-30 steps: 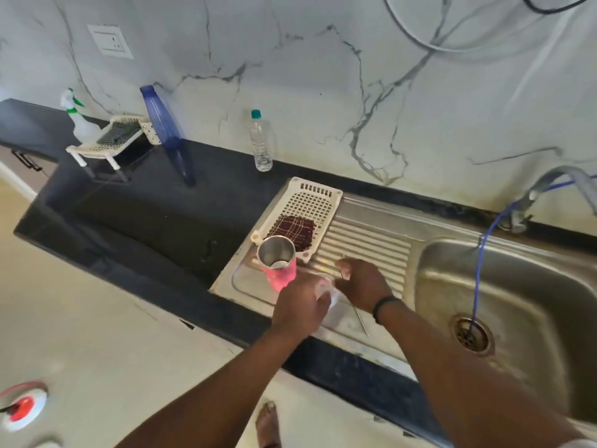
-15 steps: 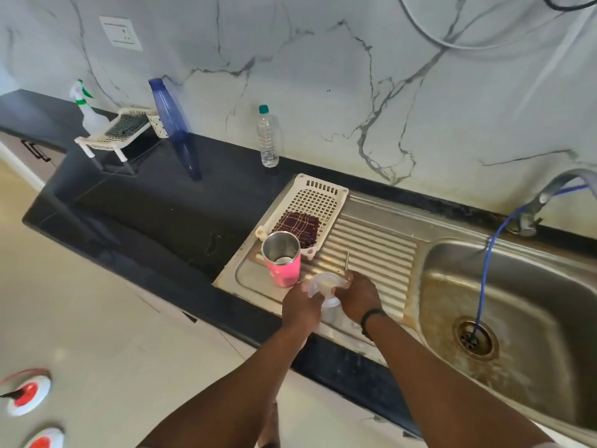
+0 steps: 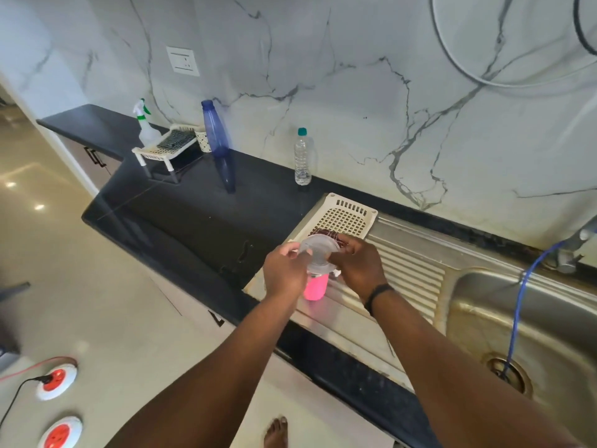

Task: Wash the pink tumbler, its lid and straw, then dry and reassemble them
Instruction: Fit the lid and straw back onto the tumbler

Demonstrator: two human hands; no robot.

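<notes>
I am watching both hands working over the steel draining board beside the sink. The left hand and the right hand are together holding the clear lid up above the pink tumbler; the left fingers are curling round the lid's near-left edge and the right fingers are pinching its right edge. The lid is sitting tilted, with its broad flat face turned up toward the camera, and I cannot tell whether its lower part is touching the tumbler's rim. The tumbler is standing upright on the draining board, between the two wrists, with only its pink lower wall showing below the hands. I am not making out the straw clearly anywhere on the board.

Just behind the hands a white perforated tray is lying on the board with a dark checked cloth on it, mostly hidden by the lid. A blue hose is running from the tap down into the sink drain. Farther back on the black counter a clear water bottle, a tall blue bottle, a spray bottle and a small white rack are standing near the marble wall
</notes>
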